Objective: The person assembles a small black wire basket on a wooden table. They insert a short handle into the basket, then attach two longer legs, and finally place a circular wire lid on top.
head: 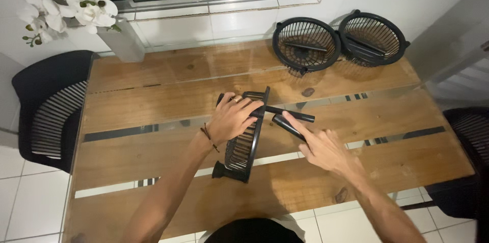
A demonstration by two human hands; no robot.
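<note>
At mid-worktop [153, 171] your left hand [232, 118] grips the upright black basket [244, 143], your right hand [321, 146] pinches a black tube [286, 125] not yet seated, while two finished-looking baskets [338, 42] rest far right.

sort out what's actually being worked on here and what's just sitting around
In hand:
- black slatted basket, stood on edge under the left hand
- black bar sticking out of it
- black rod in the right hand

Lying about:
- two black baskets at the table's far edge
- white orchid
- black chair
</note>
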